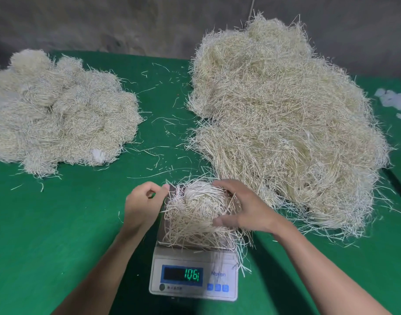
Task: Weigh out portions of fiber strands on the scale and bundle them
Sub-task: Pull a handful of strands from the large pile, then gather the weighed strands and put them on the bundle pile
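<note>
Beneath the fibers (196, 210), the scale pan (161, 235) is mostly hidden.

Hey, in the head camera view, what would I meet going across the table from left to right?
Pile of bundled strands → left hand → scale carrying the strand portion → big loose strand heap → white scraps.

Small sorting and weighing workshop.
A green-covered worktable (81, 223) is set against a bare grey wall (127, 23); bulk heaps of fibre strands (286, 110) and a digital bench scale (195, 278) are laid out.
</note>
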A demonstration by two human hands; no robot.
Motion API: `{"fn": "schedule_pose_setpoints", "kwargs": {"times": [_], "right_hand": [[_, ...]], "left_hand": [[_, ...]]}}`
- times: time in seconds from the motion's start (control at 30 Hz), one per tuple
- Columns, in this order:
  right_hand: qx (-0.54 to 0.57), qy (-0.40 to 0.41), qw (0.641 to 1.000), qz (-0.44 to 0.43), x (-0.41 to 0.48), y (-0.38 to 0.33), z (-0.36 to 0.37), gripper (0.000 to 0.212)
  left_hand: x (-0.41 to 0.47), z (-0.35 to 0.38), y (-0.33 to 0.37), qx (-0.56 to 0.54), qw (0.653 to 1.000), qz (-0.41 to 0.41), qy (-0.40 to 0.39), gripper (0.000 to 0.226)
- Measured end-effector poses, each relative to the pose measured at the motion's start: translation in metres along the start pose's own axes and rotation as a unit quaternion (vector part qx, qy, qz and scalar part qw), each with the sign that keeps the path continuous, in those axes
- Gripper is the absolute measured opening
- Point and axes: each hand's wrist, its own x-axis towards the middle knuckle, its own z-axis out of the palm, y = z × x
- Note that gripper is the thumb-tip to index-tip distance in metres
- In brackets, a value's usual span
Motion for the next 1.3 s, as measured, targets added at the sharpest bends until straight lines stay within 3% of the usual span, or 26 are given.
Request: {"fn": "schedule_pose_setpoints", "kwargs": {"times": [0.17,0.33,1.3], "right_hand": [[0.042,0.061,0.997,-0.021,0.001,-0.009,-0.010,0.095],[0.037,0.099,0.993,-0.056,0.004,-0.019,-0.012,0.080],[0.038,0.079,0.994,-0.058,0.003,-0.019,-0.012,0.077]], "left_hand": [[0.001,-0.005,0.009,0.026,0.995,0.022,0.092,0.007],[0.001,-0.006,0.023,0.003,0.996,0.048,0.071,0.038],[0.006,0.001,0.025,0.005,0.994,0.086,0.074,0.024]]}}
